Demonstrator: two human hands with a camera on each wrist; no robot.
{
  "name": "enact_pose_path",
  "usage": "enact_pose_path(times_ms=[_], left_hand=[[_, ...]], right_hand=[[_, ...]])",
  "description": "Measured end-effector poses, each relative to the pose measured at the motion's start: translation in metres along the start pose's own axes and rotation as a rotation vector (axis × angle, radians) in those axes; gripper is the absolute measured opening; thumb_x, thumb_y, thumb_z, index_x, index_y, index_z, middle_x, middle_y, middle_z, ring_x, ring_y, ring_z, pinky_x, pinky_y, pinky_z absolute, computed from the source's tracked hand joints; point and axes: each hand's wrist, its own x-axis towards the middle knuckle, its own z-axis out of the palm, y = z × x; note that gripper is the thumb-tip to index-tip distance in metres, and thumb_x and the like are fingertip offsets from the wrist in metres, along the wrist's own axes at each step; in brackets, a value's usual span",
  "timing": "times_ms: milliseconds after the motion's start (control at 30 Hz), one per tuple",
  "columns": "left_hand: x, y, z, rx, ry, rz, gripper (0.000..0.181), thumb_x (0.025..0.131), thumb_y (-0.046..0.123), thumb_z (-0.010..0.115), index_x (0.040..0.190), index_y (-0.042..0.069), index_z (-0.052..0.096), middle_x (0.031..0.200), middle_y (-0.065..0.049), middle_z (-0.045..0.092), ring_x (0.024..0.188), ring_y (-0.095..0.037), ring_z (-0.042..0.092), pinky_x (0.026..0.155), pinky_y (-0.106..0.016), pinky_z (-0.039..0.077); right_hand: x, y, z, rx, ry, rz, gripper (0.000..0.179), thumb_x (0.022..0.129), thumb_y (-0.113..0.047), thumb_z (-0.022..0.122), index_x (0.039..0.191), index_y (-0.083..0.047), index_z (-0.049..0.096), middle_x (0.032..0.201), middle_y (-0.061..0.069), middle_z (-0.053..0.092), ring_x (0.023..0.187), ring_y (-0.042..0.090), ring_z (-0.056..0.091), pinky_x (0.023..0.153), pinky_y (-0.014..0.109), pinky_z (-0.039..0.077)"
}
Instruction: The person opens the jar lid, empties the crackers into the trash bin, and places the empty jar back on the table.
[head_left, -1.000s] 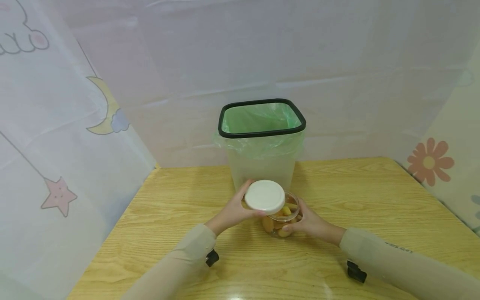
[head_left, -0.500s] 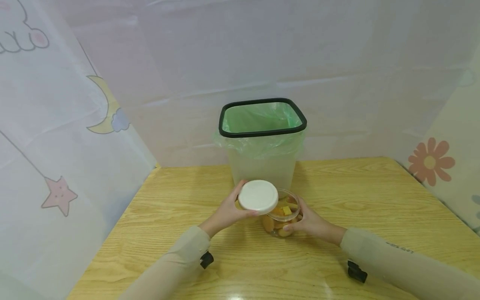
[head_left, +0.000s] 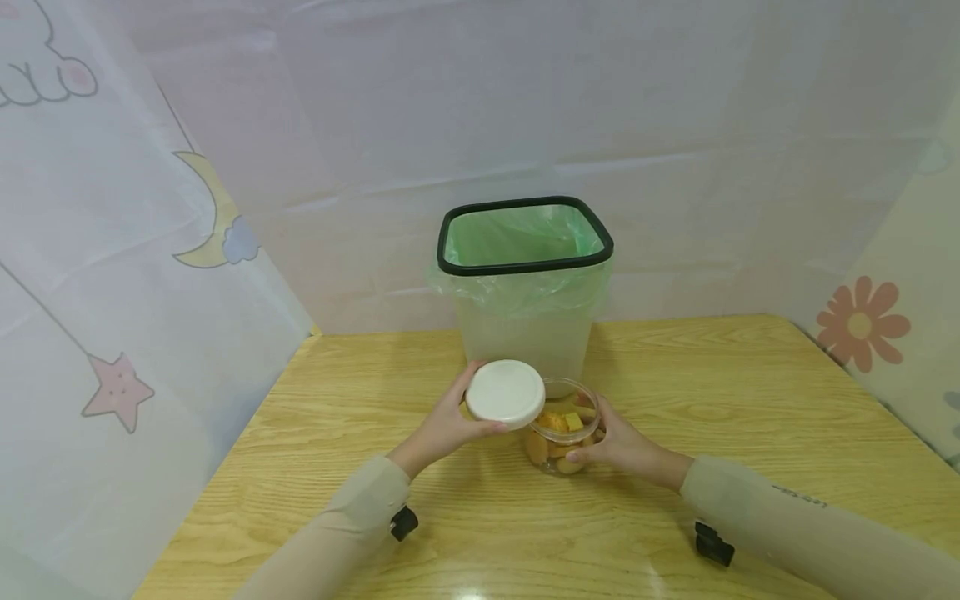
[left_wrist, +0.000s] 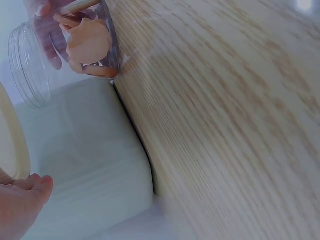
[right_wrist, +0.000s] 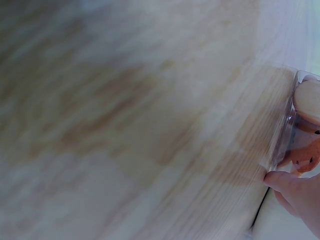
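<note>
A round white lid [head_left: 506,393] is held by its edge in my left hand [head_left: 444,429], just to the left of and above the mouth of a clear jar [head_left: 560,433]. In the left wrist view the lid [left_wrist: 11,140] is apart from the jar's threaded rim. Orange and yellow cookie-like pieces [left_wrist: 89,42] fill the lower part of the jar. My right hand [head_left: 626,446] grips the jar's right side, thumb in front, while the jar stands on the table. The right wrist view catches the thumb [right_wrist: 287,182] against the jar's side near its base.
Behind the jar stands a pale bin [head_left: 525,321] with a black rim and a thin green liner. The wooden table [head_left: 337,400] ends at a cloth backdrop [head_left: 360,208] printed with a moon, a star and a flower.
The lid in my left hand has moved leftward off the jar's mouth, baring more of the opening and its contents. The right hand and the jar have stayed in place.
</note>
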Motion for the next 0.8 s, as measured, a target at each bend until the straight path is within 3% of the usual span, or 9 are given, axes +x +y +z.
enact_pose_path(times_ms=[233,500,800], left_hand=[[-0.004,-0.001,-0.004,-0.009,0.010,0.006,0.097,0.075,0.024,0.086,0.152,0.006,0.029,0.150,-0.020,0.036,0.135,-0.037,0.035,0.108,-0.061,0.025],[-0.010,-0.002,-0.008,0.007,0.040,-0.068,0.105,0.075,0.026,0.086,0.154,0.002,0.021,0.156,-0.021,0.023,0.138,-0.040,0.030,0.109,-0.061,0.023],[-0.012,-0.004,-0.010,0.021,0.048,-0.039,0.103,0.075,0.023,0.086,0.152,-0.002,0.023,0.155,-0.024,0.025,0.138,-0.041,0.029,0.109,-0.060,0.023]], right_hand=[[0.000,0.002,0.000,0.003,0.009,-0.005,0.108,0.080,-0.015,0.082,0.152,0.004,0.003,0.150,0.034,0.010,0.134,0.060,0.017,0.106,0.067,0.019],[0.000,0.000,0.001,0.004,0.019,0.000,0.108,0.079,-0.012,0.082,0.152,0.002,0.004,0.150,0.033,0.011,0.134,0.059,0.017,0.106,0.064,0.025],[0.000,-0.001,0.001,0.007,0.016,0.001,0.108,0.080,-0.012,0.081,0.153,0.002,0.003,0.150,0.033,0.010,0.134,0.059,0.018,0.106,0.065,0.025]])
